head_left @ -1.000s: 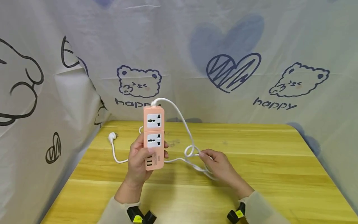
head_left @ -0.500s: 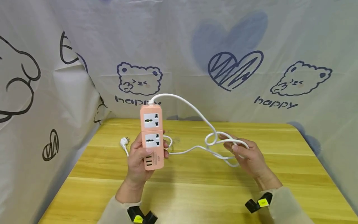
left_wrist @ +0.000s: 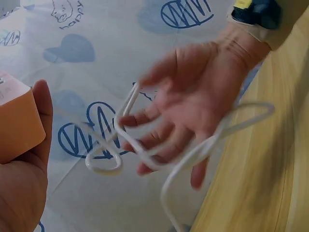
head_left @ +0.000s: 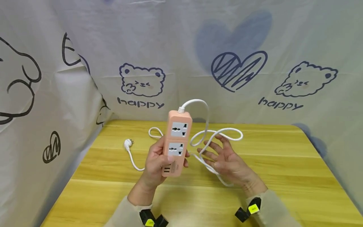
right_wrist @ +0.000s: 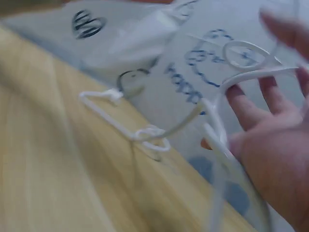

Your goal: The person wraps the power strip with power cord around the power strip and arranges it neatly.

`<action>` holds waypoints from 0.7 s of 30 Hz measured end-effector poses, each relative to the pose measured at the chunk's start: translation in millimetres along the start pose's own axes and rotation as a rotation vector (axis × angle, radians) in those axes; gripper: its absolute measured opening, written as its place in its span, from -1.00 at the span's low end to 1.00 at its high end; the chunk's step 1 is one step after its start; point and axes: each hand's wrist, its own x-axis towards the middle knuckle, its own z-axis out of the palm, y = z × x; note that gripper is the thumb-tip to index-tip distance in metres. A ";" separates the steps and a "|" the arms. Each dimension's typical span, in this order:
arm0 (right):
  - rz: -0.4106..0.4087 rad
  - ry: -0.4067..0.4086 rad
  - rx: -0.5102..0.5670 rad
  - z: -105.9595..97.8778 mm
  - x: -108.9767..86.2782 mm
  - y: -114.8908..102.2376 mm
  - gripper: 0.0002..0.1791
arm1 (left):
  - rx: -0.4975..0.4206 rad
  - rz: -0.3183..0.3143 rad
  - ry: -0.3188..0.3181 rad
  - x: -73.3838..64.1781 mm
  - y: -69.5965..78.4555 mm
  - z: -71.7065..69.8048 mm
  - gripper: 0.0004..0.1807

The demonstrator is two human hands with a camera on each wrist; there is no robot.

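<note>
A pink power strip [head_left: 177,142], with white socket panels and USB ports, is held upright above the table. My left hand [head_left: 154,165] grips its lower end, the thumb across the front. From its top a white cord [head_left: 195,100] arcs over to the right and falls into loose loops. My right hand [head_left: 231,164] is beside these loops, fingers spread, with the cord lying across them; in the right wrist view the cord [right_wrist: 256,74] passes over the fingers without being pinched. The cord's white plug [head_left: 128,143] is at the left. The left wrist view shows only the strip's end [left_wrist: 21,121].
The yellow wood-grain table [head_left: 283,176] extends under both hands. Behind it and along the left hangs a pale curtain [head_left: 181,47] printed with bears and hearts. A small cord loop [head_left: 154,128] shows behind the left hand.
My left hand has moved right with the power strip. The right hand first carried the cord rightward, then came back left, and its fingers have spread from their grip on the loops.
</note>
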 end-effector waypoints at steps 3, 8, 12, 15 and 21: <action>0.039 0.128 -0.129 4.8 5.0 7.8 -0.15 | -0.015 0.027 0.018 -0.7 3.0 -6.3 -0.19; 0.091 0.336 -0.561 -0.1 -3.8 -6.1 -0.66 | -0.035 0.087 0.173 -5.1 14.7 -25.1 -0.22; 0.195 0.518 -1.193 -6.9 -15.6 -31.5 -0.77 | -0.035 0.104 0.279 -8.0 24.9 -38.1 -0.20; 0.213 0.559 -1.627 -16.1 -23.4 -49.6 -0.86 | -0.095 0.167 0.284 -9.6 31.9 -43.9 -0.19; -0.090 0.577 -2.218 -43.6 -45.6 -82.6 -0.86 | -0.236 0.337 0.295 -11.8 43.7 -46.7 -0.16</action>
